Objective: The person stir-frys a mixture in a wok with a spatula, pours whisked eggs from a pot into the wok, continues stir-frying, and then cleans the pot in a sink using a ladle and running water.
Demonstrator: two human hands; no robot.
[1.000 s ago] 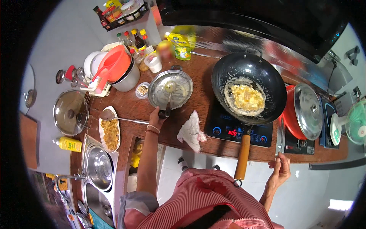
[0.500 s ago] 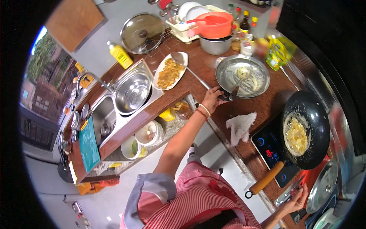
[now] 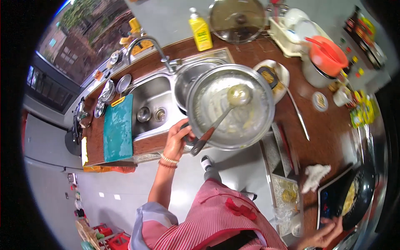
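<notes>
the left hand point(image 3: 177, 141) grips the rim of a steel bowl point(image 3: 230, 109) with fingers wrapped tight, a ladle point(image 3: 221, 116) resting inside. the bowl hangs just right of the sink point(image 3: 154, 104). the right hand point(image 3: 323, 235) rests far right of the sink, fingers spread loosely near a black pan point(image 3: 358, 196).

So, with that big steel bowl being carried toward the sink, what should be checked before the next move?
1. Left hand grips the wide round steel bowl at its rim: ok.
2. Long-handled metal ladle rests inside the bowl, handle jutting over the rim by the left hand: not ok, it might slip.
3. Bowl level: cannot tell.
4. Double steel sink basin under the bowl holds another steel bowl: not ok, little room.
5. Right hand rests low by the black pan of egg: ok, it is away from the bowl.
</notes>
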